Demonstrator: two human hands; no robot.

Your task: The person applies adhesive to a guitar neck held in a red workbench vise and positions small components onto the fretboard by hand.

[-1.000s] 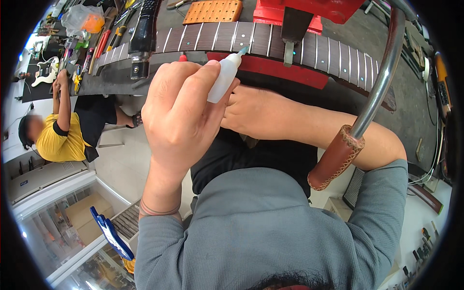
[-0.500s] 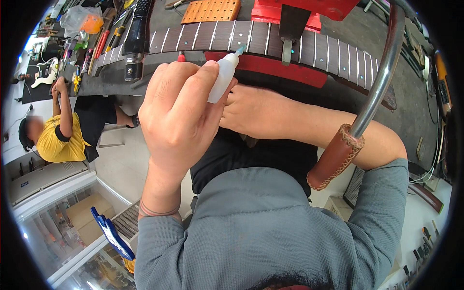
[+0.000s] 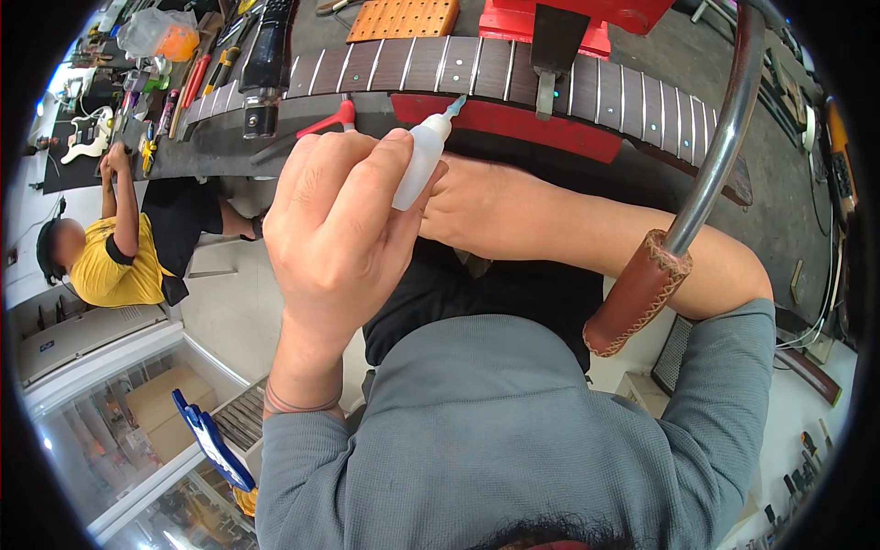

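Note:
My left hand [image 3: 335, 220] is closed around a small white squeeze bottle [image 3: 418, 170], whose thin bluish nozzle tip [image 3: 456, 106] points up and right. The tip is at the near edge of a dark guitar neck [image 3: 394, 66] with metal frets and small dot inlays. Just right of and below the bottle, my right hand [image 3: 472, 209] has its fingers curled; they are mostly hidden behind the left hand, and whatever they hold cannot be seen. Along the neck's near side runs a red strip [image 3: 522, 130]. A red-handled tool [image 3: 341, 117] lies beyond my left knuckles.
A dark clamp arm [image 3: 555, 46] on a red vise meets the neck; a black padded support [image 3: 261, 64] crosses it at left. A metal bar with a brown leather grip [image 3: 637, 293] rises at right. A perforated wooden block [image 3: 403, 20] lies behind. A person in yellow [image 3: 119, 261] works at left.
My left hand and the bottle have drawn slightly down toward me, so the nozzle tip has moved off the fretboard to its near edge. More of the red-handled tool shows.

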